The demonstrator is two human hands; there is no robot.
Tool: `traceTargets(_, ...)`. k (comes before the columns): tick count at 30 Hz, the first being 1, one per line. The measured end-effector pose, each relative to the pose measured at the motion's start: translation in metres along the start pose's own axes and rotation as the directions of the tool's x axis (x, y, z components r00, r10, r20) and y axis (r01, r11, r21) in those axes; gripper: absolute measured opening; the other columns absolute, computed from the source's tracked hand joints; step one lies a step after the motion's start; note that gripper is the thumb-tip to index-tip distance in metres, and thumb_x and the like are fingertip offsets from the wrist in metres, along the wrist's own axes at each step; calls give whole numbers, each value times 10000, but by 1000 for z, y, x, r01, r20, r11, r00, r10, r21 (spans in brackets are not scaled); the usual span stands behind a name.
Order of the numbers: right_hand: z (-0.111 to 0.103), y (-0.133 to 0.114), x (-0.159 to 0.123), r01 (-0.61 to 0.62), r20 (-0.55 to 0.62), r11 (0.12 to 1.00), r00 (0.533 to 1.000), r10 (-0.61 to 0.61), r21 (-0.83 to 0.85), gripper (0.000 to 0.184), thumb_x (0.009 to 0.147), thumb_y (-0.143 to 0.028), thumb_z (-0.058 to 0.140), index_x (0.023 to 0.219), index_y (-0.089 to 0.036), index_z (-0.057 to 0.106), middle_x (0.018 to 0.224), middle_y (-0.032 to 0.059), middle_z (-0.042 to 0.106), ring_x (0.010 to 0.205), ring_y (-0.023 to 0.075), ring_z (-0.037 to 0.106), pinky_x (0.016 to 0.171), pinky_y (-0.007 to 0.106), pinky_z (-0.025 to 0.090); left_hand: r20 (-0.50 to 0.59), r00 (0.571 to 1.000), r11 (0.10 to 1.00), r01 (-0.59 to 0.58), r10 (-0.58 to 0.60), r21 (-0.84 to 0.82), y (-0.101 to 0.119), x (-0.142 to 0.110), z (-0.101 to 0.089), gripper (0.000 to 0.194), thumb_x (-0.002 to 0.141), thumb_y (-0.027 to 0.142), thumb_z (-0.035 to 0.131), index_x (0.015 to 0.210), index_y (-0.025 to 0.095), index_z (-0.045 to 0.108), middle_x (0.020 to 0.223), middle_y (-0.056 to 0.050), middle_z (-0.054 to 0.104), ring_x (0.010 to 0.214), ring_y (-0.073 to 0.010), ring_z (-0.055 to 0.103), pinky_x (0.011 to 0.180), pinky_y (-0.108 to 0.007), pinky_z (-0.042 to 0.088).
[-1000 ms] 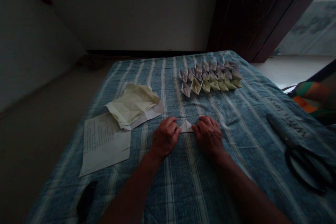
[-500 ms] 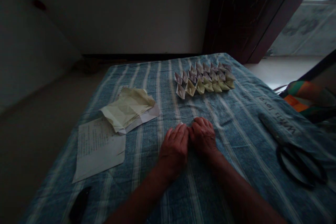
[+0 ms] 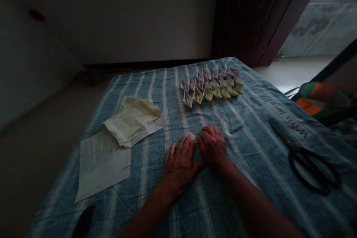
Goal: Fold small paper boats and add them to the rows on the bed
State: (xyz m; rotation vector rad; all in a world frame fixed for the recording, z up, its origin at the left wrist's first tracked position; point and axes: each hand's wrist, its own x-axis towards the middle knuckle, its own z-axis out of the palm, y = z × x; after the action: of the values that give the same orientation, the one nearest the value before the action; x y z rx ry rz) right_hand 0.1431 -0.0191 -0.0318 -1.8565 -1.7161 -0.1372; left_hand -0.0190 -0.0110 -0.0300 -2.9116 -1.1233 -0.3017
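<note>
A small folded piece of white paper [image 3: 192, 137] lies on the striped cloth, mostly covered by my hands. My left hand [image 3: 180, 161] is flat with its fingers stretched out, fingertips on the paper's left part and the thumb pointing right. My right hand [image 3: 213, 145] is closed, its fingers curled down at the paper's right corner. Beyond them stand rows of folded paper boats [image 3: 208, 93], white, purplish and yellow.
Creased yellow sheets [image 3: 131, 119] and a printed paper sheet [image 3: 104, 163] lie at the left. Large black-handled scissors [image 3: 305, 160] rest at the right. A dark object [image 3: 83, 223] is near the lower left edge. Blue striped cloth [image 3: 156, 200] covers the table.
My left hand has gone from pinching the paper's left corner to lying flat over it with fingers spread. The right hand stays at the right corner. The view has shifted slightly.
</note>
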Motion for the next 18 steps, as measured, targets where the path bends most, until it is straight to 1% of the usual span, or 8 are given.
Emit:
traceTargets(5,-4,7,-2,8,3,1000,1000,-8,17,185,874,-217,586,690,-207,572,885,66,612,931,226,535,822,357,409,31,999,1000,-12,12,9,2,1,-3,613,928,487,430,1427,136,368,1498,-166,385,1394,-293,331,1115,-531,272)
traceTargets(11,-5,10,-4,18,-29,1000,999,-18,25,208,875,-217,574,668,-208,561,870,57,614,893,207,533,816,339,405,98,995,999,14,-18,40,5,3,-8,630,927,540,395,1428,159,373,1513,-145,368,1399,-289,318,1109,-535,281)
traceTargets(18,-4,10,-5,40,-76,999,996,-39,14,203,879,-204,549,678,-202,570,860,68,617,877,217,552,808,357,431,83,996,999,36,-36,3,8,2,-6,637,919,503,447,1437,142,356,1531,-148,332,1416,-285,281,1138,-542,236)
